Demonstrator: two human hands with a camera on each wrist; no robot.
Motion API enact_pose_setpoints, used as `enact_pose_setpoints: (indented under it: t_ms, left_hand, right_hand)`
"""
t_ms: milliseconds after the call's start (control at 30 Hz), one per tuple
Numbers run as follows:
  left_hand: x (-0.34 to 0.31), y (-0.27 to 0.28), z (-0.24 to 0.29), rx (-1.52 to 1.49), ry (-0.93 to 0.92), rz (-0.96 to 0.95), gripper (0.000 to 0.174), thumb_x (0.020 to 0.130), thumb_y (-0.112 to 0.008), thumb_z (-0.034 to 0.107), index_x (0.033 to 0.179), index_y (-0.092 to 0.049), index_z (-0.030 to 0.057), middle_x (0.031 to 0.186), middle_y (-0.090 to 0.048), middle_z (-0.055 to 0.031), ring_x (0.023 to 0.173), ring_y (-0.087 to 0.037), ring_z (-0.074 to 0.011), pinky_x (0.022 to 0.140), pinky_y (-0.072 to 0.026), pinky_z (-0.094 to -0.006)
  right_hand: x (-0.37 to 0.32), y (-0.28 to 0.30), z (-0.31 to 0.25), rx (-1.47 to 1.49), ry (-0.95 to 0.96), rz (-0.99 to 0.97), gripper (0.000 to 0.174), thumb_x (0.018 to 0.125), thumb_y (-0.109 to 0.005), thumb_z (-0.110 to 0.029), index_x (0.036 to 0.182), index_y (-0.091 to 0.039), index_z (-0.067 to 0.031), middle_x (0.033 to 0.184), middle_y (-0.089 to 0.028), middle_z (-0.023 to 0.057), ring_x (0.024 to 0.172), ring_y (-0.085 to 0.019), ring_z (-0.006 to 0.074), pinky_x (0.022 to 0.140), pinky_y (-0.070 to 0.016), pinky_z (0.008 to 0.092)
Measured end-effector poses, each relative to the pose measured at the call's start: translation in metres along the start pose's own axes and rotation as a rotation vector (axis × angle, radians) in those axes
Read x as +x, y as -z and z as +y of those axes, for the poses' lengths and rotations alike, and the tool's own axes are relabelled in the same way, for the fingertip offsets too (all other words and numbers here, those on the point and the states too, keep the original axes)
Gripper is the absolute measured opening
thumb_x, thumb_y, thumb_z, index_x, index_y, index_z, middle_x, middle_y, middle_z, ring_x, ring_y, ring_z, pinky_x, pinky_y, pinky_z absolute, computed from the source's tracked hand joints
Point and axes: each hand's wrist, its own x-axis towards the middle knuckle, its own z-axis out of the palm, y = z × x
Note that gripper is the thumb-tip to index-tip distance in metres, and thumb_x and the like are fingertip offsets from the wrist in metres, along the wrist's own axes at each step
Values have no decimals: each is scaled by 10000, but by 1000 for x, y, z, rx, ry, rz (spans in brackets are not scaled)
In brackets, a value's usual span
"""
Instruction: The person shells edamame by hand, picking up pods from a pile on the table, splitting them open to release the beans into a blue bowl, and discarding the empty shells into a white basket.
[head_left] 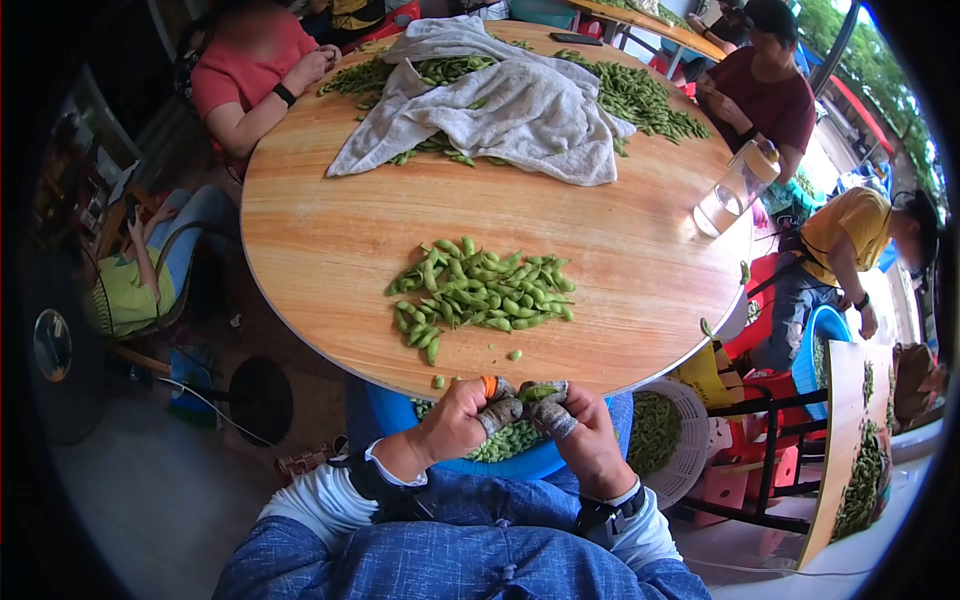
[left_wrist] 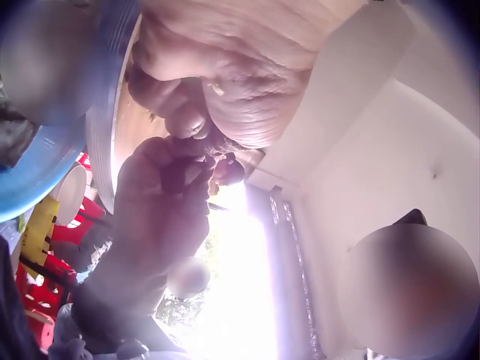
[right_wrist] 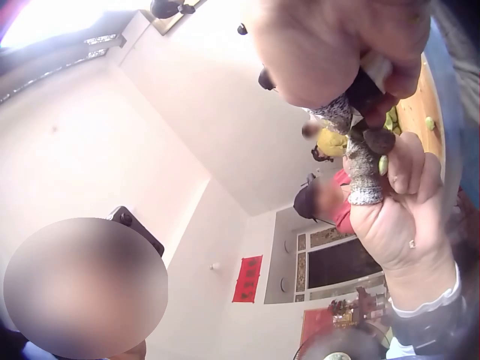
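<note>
Over the table's near edge, my two hands meet at a green edamame pod (head_left: 538,392). My right hand (head_left: 590,435) pinches the pod between thumb and fingers wrapped in grey cloth. Thumb and curled fingers of my left hand (head_left: 455,418), wrapped alike with an orange band on one, grip the pod's other end. In the right wrist view a pale green bean (right_wrist: 383,165) shows beside the left thumb. Just beyond the hands lies a pile of edamame pods (head_left: 480,288), with a few loose beans (head_left: 515,355) near it. Below them, shelled beans (head_left: 505,442) fill a blue basin (head_left: 390,408).
A white basket (head_left: 695,440) of pods stands right of the basin. On the round wooden table (head_left: 300,230) are a grey towel (head_left: 500,100) over more pods, a bottle (head_left: 735,190) and a phone (head_left: 576,39). Several people sit around; one person in yellow (head_left: 850,235) is at the right.
</note>
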Motion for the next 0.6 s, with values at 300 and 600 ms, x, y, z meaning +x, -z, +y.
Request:
enact_pose_setpoints:
  t_ms: [300, 600]
  left_hand:
    - [4, -5, -5, 102, 106, 36, 145, 758, -563, 112, 858, -530, 12, 619, -505, -11, 566, -478, -117, 515, -369, -234]
    - [-2, 0, -5, 936, -396, 90, 362, 590, -517, 18, 943, -479, -50, 774, -528, -181, 708, -532, -325, 593, -443, -393]
  right_hand:
    - [8, 2, 11, -28, -50, 96, 173, 801, -517, -27, 967, -530, 23, 885, -580, 23, 802, -521, 87, 738, -405, 219]
    - [7, -2, 12, 18, 52, 68, 172, 799, -533, -46, 958, -534, 20, 893, -580, 30, 806, -521, 92, 742, -407, 226]
